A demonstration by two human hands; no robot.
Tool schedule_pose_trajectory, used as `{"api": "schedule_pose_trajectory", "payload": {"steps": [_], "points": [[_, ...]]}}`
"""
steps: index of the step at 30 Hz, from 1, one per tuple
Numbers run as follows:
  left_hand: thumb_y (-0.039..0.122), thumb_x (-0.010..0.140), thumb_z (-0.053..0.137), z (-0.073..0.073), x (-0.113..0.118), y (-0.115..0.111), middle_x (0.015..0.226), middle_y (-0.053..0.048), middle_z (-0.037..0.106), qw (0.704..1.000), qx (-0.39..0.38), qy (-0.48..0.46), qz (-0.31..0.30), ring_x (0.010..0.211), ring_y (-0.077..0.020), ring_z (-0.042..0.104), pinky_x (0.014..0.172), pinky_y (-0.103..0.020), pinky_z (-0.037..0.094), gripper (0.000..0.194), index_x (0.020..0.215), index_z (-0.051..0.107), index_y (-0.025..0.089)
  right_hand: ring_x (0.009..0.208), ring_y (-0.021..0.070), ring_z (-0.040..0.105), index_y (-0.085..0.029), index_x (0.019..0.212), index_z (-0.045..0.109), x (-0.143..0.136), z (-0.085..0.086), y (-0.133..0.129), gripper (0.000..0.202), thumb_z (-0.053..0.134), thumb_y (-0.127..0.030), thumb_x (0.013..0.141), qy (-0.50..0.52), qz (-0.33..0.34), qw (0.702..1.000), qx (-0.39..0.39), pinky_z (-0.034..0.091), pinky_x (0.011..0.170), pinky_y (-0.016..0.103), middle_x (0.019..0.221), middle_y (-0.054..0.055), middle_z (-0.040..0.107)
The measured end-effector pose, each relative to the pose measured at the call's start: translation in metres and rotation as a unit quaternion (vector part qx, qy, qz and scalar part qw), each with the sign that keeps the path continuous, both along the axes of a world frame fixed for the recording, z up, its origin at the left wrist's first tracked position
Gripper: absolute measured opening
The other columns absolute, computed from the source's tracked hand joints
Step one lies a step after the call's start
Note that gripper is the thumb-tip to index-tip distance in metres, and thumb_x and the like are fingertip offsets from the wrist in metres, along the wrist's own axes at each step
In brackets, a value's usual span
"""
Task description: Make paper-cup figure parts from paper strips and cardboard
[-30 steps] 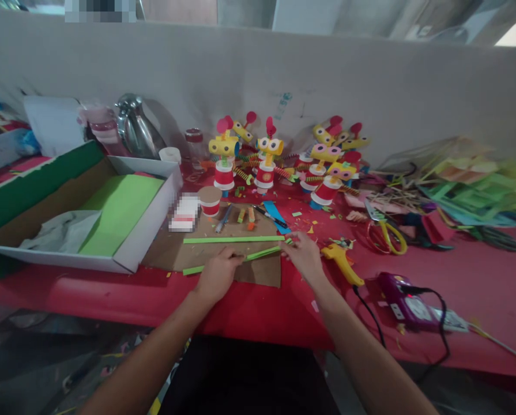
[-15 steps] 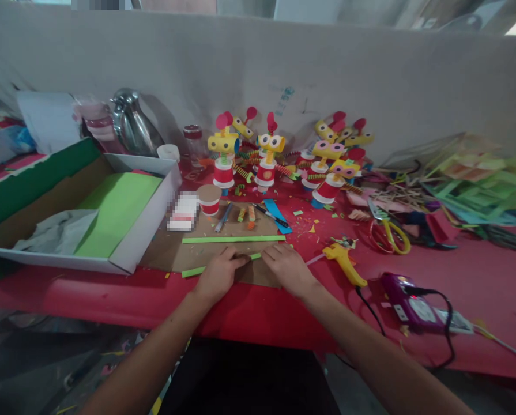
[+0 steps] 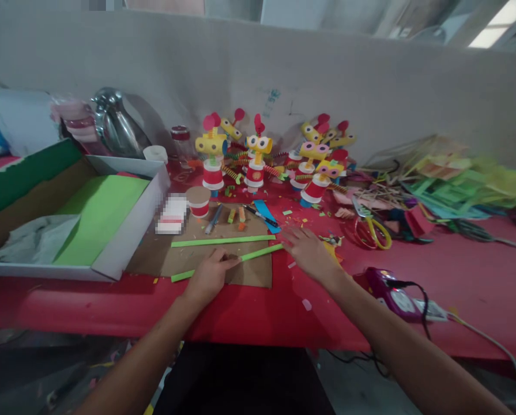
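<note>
Two light-green paper strips lie on a brown cardboard sheet. The far strip rests flat. My left hand is closed on the middle of the near strip, its fingertips holding it against the cardboard. Just past that strip's right end, my right hand is open, with fingers stretched and nothing visible in them. A yellow glue gun is mostly hidden behind my right hand and wrist. A craft knife, a pen and small folded paper springs lie beyond the strips.
At left stands a white box holding green paper. A paper cup sits near the cardboard. Several paper-cup figures stand at the back. Scissors, a purple power socket with cords and a paper heap are at right.
My right hand has let go of the near strip and moved right, its fingers opening out, and now covers most of the glue gun. My left hand stays on the strip. The view shifted slightly.
</note>
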State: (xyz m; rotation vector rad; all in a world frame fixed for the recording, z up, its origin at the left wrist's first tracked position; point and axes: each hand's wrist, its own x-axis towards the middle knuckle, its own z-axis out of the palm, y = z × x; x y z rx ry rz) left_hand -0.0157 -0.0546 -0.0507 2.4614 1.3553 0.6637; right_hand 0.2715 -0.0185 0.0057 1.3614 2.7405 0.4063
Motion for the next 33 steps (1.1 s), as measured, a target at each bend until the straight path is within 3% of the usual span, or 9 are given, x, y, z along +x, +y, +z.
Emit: {"api": "schedule_pose_trajectory", "payload": {"steps": [4,8,11,15,20,24,26,28,33], "points": [[-0.003,0.082,0.042,0.005,0.002,-0.001,0.097,-0.006,0.056,1.000,-0.009,0.003,0.013,0.090,-0.0174,0.057,0.083,-0.031,0.051,0.051,0.116,0.068,0.024,0.114,0.0276,0.052,-0.019,0.114,0.068,0.023,0.000,-0.015,0.034,0.045,-0.014,0.089,0.089,-0.161,0.982,0.033,0.038,0.097,0.041,0.122,0.011,0.064],[-0.002,0.083,0.042,0.011,0.011,0.000,0.098,-0.006,0.056,0.999,-0.027,0.019,0.019,0.088,-0.0171,0.057,0.084,-0.032,0.051,0.050,0.118,0.067,0.024,0.104,0.0283,0.056,-0.008,0.126,0.056,0.047,-0.010,-0.037,0.043,0.045,-0.018,0.086,0.134,-0.308,0.941,0.037,0.039,0.093,0.039,0.113,0.017,0.064],[-0.001,0.083,0.043,0.015,0.019,0.000,0.099,-0.007,0.056,0.998,-0.030,0.040,0.025,0.089,-0.0183,0.057,0.085,-0.034,0.051,0.049,0.119,0.065,0.023,0.101,0.0308,0.057,-0.003,0.124,0.054,0.054,-0.019,-0.049,0.046,0.046,-0.018,0.081,0.114,-0.373,0.921,0.006,0.039,0.090,0.041,0.109,0.020,0.064],[-0.007,0.078,0.039,0.018,0.020,-0.004,0.106,-0.008,0.058,0.999,-0.029,0.035,0.030,0.097,-0.0196,0.057,0.089,-0.035,0.050,0.057,0.122,0.063,0.019,0.106,0.0318,0.056,-0.002,0.122,0.053,0.050,-0.019,-0.052,0.045,0.047,-0.016,0.079,0.085,-0.400,0.913,-0.017,0.040,0.087,0.040,0.112,0.021,0.063],[-0.003,0.078,0.043,0.020,0.012,-0.011,0.102,-0.008,0.059,0.998,-0.013,0.026,0.063,0.095,-0.0215,0.058,0.087,-0.036,0.050,0.048,0.112,0.069,0.019,0.101,0.0363,0.058,-0.007,0.112,0.058,0.045,-0.011,-0.048,0.037,0.048,-0.026,0.083,0.057,-0.441,0.895,-0.034,0.045,0.077,0.043,0.106,0.021,0.063],[-0.007,0.071,0.047,0.018,0.002,-0.012,0.100,-0.008,0.057,0.997,-0.022,0.044,0.059,0.093,-0.0225,0.057,0.083,-0.038,0.051,0.062,0.121,0.065,0.025,0.101,0.0334,0.059,-0.004,0.114,0.056,0.058,-0.013,-0.040,0.040,0.051,-0.025,0.080,0.153,-0.427,0.891,-0.025,0.046,0.081,0.041,0.108,0.024,0.063],[-0.008,0.070,0.045,0.017,-0.003,-0.011,0.102,-0.007,0.059,0.999,-0.029,0.012,0.035,0.094,-0.0212,0.058,0.085,-0.036,0.050,0.063,0.121,0.065,0.023,0.101,0.0314,0.060,-0.005,0.114,0.056,0.063,-0.012,-0.039,0.044,0.055,-0.026,0.076,0.259,-0.430,0.865,-0.011,0.046,0.083,0.039,0.109,0.022,0.064],[-0.007,0.074,0.045,0.016,-0.007,-0.009,0.101,-0.007,0.061,0.998,-0.036,-0.041,0.031,0.093,-0.0190,0.059,0.083,-0.032,0.050,0.054,0.115,0.068,0.020,0.094,0.0285,0.063,-0.011,0.111,0.058,0.059,-0.008,-0.042,0.045,0.060,-0.031,0.072,0.380,-0.426,0.821,-0.013,0.048,0.080,0.038,0.105,0.017,0.067],[0.001,0.080,0.052,0.014,-0.009,-0.009,0.092,-0.006,0.065,0.991,-0.028,-0.115,0.067,0.084,-0.0164,0.062,0.077,-0.028,0.050,0.033,0.101,0.072,0.017,0.059,0.0164,0.058,-0.018,0.094,0.061,0.008,0.002,-0.071,0.037,0.063,-0.046,0.070,0.582,-0.350,0.723,-0.125,0.045,0.055,0.028,0.072,0.002,0.064]]}}
